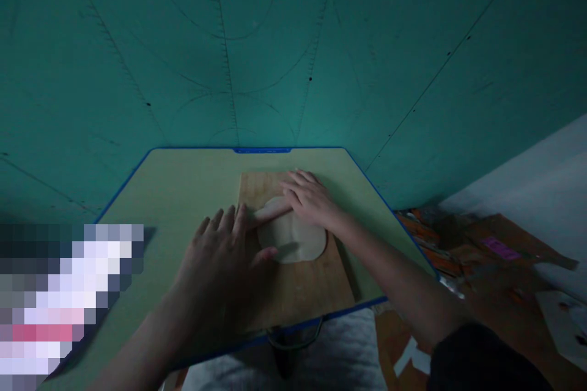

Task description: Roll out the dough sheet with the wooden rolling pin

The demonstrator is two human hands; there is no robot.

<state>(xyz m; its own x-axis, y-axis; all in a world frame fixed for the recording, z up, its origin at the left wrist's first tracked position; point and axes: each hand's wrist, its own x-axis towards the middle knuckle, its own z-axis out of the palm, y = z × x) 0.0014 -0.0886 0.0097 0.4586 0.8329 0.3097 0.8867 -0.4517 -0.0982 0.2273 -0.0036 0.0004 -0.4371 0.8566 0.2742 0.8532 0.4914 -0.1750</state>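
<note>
- Head view: a person's left hand [220, 235] and right hand [309, 198] reach over a rolling pin [275, 212]; one end runs to each hand, with the right hand farther forward.
- Left hand: fingers stretched out, thumb well apart, index side at the pin's end. Right hand: fingers extended, laid over the other end. Neither appears curled around the pin; how firmly they press, I cannot tell.
- The hands sit at opposite ends probably so that pressure is shared along the pin.
- A flat, pale round of dough [296, 238] lies between the hands, under the pin, mostly on the near side of the right hand. The left thumb reaches over its edge; whether they touch is unclear.
- Beneath the dough is a wooden board [298, 299], likely placed as a firm base, resting on a blue-rimmed table [183, 177].
</note>
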